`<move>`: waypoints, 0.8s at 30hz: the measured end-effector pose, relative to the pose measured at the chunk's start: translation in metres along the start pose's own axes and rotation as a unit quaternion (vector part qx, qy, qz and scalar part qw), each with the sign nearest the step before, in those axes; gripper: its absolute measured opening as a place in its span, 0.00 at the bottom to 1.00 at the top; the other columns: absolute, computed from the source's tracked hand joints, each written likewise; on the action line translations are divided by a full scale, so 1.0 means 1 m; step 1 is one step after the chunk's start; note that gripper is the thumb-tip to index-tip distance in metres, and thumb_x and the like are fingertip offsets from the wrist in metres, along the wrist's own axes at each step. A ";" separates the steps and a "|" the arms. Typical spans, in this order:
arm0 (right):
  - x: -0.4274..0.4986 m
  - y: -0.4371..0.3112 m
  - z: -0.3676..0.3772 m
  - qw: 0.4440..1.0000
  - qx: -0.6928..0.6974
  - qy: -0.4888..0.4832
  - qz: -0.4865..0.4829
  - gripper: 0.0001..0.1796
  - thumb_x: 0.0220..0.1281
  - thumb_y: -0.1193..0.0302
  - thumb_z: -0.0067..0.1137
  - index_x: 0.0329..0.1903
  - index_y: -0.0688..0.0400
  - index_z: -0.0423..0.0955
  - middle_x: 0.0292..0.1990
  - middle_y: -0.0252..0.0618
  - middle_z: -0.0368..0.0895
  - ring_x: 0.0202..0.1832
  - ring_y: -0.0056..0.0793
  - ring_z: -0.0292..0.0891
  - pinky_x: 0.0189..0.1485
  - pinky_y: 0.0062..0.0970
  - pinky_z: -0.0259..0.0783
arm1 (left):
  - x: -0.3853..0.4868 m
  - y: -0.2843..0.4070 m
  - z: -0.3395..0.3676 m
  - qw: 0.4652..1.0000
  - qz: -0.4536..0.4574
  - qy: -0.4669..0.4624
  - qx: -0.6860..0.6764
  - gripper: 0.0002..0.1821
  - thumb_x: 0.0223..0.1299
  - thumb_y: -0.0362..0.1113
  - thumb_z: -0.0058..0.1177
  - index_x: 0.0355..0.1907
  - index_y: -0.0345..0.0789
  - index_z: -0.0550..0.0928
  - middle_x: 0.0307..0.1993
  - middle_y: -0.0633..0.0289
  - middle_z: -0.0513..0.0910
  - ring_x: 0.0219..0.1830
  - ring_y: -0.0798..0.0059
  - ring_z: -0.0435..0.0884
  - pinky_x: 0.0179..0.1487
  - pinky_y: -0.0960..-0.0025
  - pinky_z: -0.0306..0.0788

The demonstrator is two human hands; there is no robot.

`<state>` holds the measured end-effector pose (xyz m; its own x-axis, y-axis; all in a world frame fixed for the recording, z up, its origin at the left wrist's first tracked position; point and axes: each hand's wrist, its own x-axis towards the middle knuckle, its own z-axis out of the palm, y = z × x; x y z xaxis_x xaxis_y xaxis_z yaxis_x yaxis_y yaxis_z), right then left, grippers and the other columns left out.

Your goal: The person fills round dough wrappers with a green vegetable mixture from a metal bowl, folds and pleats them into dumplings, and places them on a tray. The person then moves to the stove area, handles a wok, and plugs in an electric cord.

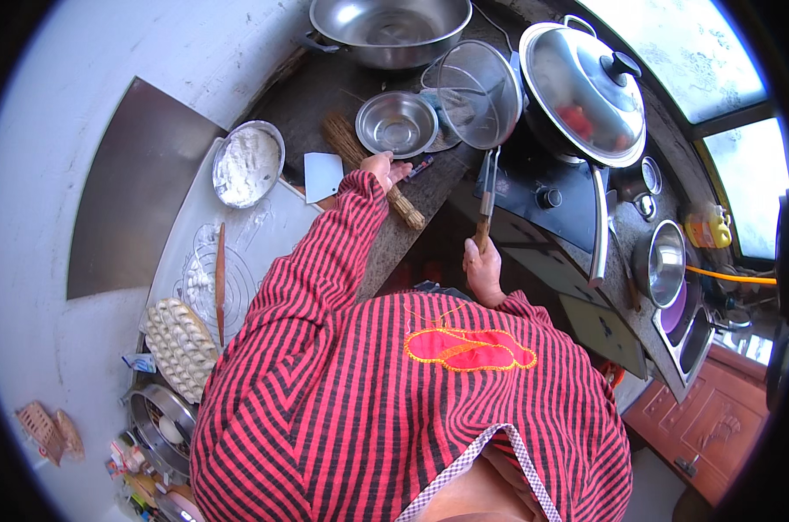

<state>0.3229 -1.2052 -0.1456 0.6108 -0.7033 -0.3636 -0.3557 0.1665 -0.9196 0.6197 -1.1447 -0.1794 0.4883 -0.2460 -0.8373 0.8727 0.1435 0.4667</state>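
Note:
My right hand (484,266) grips the wooden handle of a wire-mesh strainer (478,94), whose basket is raised over the counter beside the covered wok (580,91). My left hand (385,171), palm partly up and fingers apart, is at the near rim of a small steel bowl (396,124); whether it touches the rim I cannot tell. Below that hand lies a straw brush (404,209), its bristles reaching up left of the bowl. A white dough scraper (323,176) lies to the left, near a bowl of flour (247,166). Behind the strainer is a crumpled cloth (456,107).
A large steel basin (392,32) stands at the back. The wok sits over a black cooktop (544,196), its long handle pointing towards me. At left, a rolling pin (220,284) lies on a floured mat (192,241) near a tray of dumplings (182,346). Another steel bowl (658,264) is by the sink.

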 end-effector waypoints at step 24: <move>-0.118 -0.144 -0.114 0.904 0.100 0.318 -0.267 0.07 0.70 0.70 0.53 0.38 0.60 0.68 0.23 0.26 0.68 0.22 0.13 0.63 0.25 0.16 0.62 | -0.139 -0.021 -0.023 0.799 -0.025 -0.393 0.454 0.13 0.63 0.32 0.47 0.44 0.24 0.76 0.35 0.54 0.83 0.32 0.69 0.85 0.31 0.71 0.83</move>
<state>0.2215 -1.2252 0.0467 0.1053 -0.9651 0.2397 0.0438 -0.2363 -0.9707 0.5335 -1.0916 -0.0790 -0.0062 -0.8074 -0.5900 0.3615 -0.5519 0.7515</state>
